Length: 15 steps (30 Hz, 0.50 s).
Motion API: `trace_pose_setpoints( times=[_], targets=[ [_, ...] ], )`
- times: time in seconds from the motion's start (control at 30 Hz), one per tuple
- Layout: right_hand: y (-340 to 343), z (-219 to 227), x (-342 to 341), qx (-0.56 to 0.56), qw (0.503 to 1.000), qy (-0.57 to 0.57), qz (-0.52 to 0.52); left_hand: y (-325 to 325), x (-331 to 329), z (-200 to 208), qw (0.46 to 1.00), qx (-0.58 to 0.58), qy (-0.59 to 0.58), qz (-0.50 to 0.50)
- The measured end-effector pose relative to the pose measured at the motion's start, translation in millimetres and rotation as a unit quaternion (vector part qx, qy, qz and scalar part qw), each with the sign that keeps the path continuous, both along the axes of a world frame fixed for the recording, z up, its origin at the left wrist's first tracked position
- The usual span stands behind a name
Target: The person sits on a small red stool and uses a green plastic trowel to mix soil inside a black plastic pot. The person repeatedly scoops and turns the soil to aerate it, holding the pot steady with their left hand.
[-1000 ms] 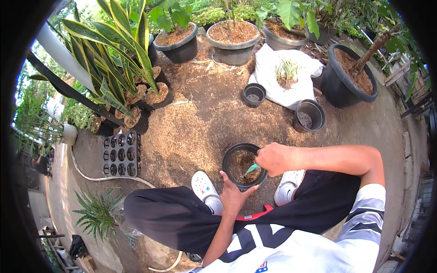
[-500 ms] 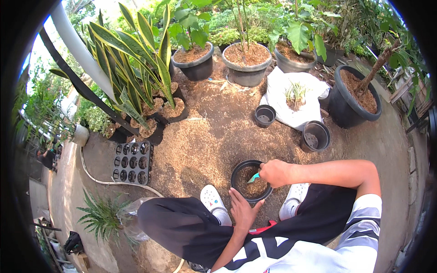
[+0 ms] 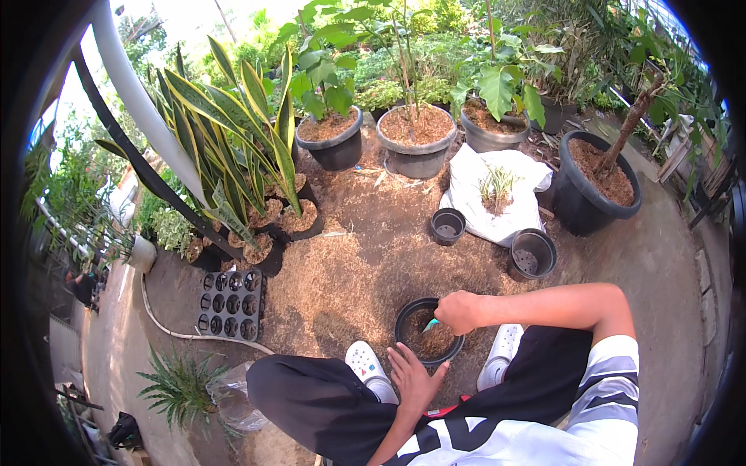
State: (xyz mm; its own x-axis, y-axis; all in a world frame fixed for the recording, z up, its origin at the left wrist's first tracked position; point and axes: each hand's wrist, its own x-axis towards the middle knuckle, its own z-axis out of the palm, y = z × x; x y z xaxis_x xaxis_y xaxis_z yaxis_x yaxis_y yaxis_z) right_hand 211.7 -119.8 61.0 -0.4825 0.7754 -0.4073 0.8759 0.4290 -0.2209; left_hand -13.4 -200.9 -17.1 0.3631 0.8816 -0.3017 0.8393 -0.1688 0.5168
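Between my feet stands a round black pot (image 3: pixel 399 325) with brown, crumbly potting mix (image 3: pixel 440 342) in it. My right hand (image 3: pixel 460 312) is closed over the pot's far right rim, gripping a small teal trowel (image 3: pixel 430 325). The trowel's blade points down into the mix, and its handle is hidden in my fist. At the near left rim my left hand (image 3: pixel 416 377) is open, fingers spread, the fingertips at the pot's edge. Whether they press on the rim I cannot tell.
Two black pots (image 3: pixel 447 227) (image 3: pixel 533 255) stand ahead to the right, by a white sack (image 3: pixel 522 219) with a grassy tuft. A black cell tray (image 3: pixel 231 305) and a hose (image 3: pixel 165 328) lie left. Large potted plants (image 3: pixel 420 161) line the back; a fern (image 3: pixel 180 392) sits near left.
The whole view has tilted, so everything sits lower in the picture. My right hand has shifted slightly left and away over the pot, the trowel still in the mix. My left hand stays by the rim.
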Motion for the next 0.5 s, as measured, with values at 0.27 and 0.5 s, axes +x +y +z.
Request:
trace_pose_setpoints(
  times=[0.27, 0.5],
  targets=[
    [9, 1, 3, 0.007, 1.000, 0.020, 0.007, 50, -30, 140, 0.940, 0.068, -0.076, -0.325],
    [6, -14, 10, -0.014, 1.000, -0.003, -0.002, 144, -34, 107, 0.800, 0.171, 0.183, -0.545]
  ],
)
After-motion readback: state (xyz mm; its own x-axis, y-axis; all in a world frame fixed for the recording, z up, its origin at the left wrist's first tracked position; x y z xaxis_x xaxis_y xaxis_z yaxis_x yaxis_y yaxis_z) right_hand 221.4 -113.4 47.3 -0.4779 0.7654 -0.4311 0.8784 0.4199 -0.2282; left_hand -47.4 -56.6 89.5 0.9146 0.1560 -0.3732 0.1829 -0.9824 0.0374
